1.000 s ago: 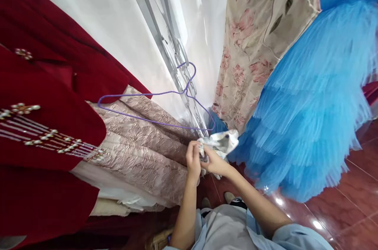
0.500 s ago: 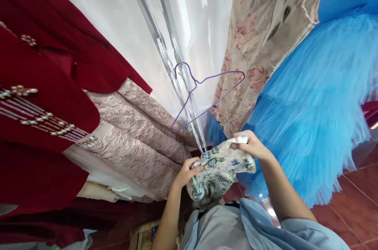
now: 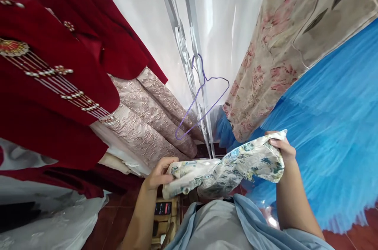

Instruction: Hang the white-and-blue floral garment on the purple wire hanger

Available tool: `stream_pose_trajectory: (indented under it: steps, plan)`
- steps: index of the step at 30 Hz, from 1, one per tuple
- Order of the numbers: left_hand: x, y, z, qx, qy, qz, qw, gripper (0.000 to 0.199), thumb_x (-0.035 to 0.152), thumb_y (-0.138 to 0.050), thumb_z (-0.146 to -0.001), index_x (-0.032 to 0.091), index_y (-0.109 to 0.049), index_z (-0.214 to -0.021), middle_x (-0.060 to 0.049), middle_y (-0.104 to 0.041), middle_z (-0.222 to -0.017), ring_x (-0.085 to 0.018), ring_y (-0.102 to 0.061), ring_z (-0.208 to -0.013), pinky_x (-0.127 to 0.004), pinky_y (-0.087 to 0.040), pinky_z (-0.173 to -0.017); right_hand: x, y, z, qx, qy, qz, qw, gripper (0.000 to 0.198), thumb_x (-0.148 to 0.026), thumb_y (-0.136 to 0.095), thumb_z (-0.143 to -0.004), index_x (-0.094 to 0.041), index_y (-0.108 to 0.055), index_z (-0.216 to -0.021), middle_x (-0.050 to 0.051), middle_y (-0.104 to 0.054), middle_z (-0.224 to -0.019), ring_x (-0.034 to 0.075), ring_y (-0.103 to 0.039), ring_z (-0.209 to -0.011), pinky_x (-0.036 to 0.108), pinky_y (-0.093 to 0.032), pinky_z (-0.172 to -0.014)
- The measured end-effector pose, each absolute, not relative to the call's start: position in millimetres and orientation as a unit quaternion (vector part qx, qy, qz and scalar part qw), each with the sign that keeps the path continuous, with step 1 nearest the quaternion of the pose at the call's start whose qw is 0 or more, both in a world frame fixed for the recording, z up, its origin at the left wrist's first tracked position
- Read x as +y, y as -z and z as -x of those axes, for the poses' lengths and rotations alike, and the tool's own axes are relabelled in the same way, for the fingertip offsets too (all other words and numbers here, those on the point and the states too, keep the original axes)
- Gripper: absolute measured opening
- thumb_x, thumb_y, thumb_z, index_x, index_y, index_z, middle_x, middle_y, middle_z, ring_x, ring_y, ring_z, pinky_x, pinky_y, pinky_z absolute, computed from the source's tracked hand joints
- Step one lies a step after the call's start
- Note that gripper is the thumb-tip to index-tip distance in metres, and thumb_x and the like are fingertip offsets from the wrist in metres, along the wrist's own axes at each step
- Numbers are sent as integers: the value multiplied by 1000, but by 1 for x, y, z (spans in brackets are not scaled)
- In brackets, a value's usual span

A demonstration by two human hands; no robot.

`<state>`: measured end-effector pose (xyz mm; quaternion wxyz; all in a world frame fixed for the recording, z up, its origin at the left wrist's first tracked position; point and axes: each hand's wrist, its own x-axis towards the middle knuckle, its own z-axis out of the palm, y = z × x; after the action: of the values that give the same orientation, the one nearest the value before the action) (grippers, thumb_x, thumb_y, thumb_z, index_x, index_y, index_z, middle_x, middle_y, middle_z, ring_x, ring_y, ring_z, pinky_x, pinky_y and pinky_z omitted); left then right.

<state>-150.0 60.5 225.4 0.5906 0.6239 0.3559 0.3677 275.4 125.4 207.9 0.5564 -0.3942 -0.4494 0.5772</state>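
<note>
A white floral garment [image 3: 230, 171] with blue and green print is stretched between my two hands, in front of my body. My left hand [image 3: 159, 175] pinches its left end. My right hand [image 3: 283, 148] grips the upper right corner, thumb across the cloth. The garment's middle is gathered and its lower part is hidden from view. Beyond it, a purple wire hanger [image 3: 203, 84] hangs by its hook on a metal post [image 3: 189, 45], with nothing on it.
Left hang a dark red jacket [image 3: 88, 45] with pearl trim and a pink brocade skirt [image 3: 153, 116]. Right are a beige floral dress [image 3: 260, 65] and a blue tulle skirt [image 3: 330, 124]. Below stands a wooden stool [image 3: 175, 206] with a phone [image 3: 163, 208] on it.
My hands have moved apart, left hand leftward and right hand rightward, spreading the bunched garment wide. The hanger has turned on its hook. The view has shifted a little to the left.
</note>
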Motion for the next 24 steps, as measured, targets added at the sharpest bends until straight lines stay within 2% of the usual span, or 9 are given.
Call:
stream_pose_trajectory:
  steps: [3, 7, 10, 12, 14, 17, 21, 24]
  plan:
    - [63, -250, 150, 245, -440, -608, 613, 43, 53, -69, -76, 17, -47, -67, -1, -44, -59, -15, -43, -59, -27, -35, -58, 129, -195, -275, -439, -609, 384, 538, 31, -37, -80, -59, -19, -54, -57, -2, -43, -47, 10, -35, -40, 25, -26, -37]
    - [98, -284, 156, 252, -600, -589, 479, 31, 35, -71, -83, 17, -53, -65, 1, -41, -56, -14, -46, -62, -28, -42, -66, 131, -189, -265, -452, -611, 360, 542, 35, -38, -84, -57, -18, -55, -54, -2, -46, -46, 9, -36, -40, 24, -25, -38]
    - [143, -294, 164, 295, -664, -544, 421, 29, 35, -79, -78, 17, -59, -67, 0, -49, -63, -14, -53, -69, -30, -49, -77, 131, -187, -254, -462, -598, 361, 546, 34, -37, -87, -57, -17, -59, -56, -2, -51, -49, 10, -42, -44, 23, -31, -42]
    - [174, -290, 166, 315, -657, -511, 456, 30, 37, -82, -75, 18, -60, -70, -2, -57, -73, -15, -58, -73, -30, -52, -79, 130, -182, -247, -464, -598, 369, 540, 28, -35, -87, -59, -17, -67, -65, 0, -60, -56, 13, -51, -50, 24, -40, -47]
    - [201, -281, 163, 321, -630, -478, 522, 32, 41, -83, -73, 20, -59, -74, -2, -63, -85, -14, -60, -72, -28, -53, -71, 130, -174, -241, -457, -597, 377, 541, 27, -33, -88, -59, -18, -71, -74, 0, -66, -64, 15, -58, -57, 24, -46, -53]
    - [225, -266, 153, 327, -566, -462, 599, 38, 46, -84, -70, 19, -57, -75, -4, -66, -96, -12, -58, -66, -23, -49, -58, 129, -161, -236, -437, -579, 398, 562, 27, -35, -88, -61, -18, -72, -75, 0, -67, -64, 15, -60, -58, 24, -48, -56]
    - [234, -262, 148, 340, -507, -497, 617, 45, 47, -87, -64, 16, -56, -68, -3, -64, -83, -7, -51, -54, -19, -41, -47, 138, -150, -242, -438, -509, 471, 572, 29, -42, -84, -66, -17, -71, -73, 2, -69, -65, 16, -60, -58, 26, -49, -57]
    - [233, -272, 158, 350, -477, -543, 595, 43, 44, -88, -64, 14, -58, -67, -1, -60, -72, -7, -52, -53, -17, -41, -48, 158, -154, -253, -480, -430, 509, 570, 32, -47, -81, -69, -16, -73, -77, 4, -71, -71, 18, -62, -63, 27, -50, -59]
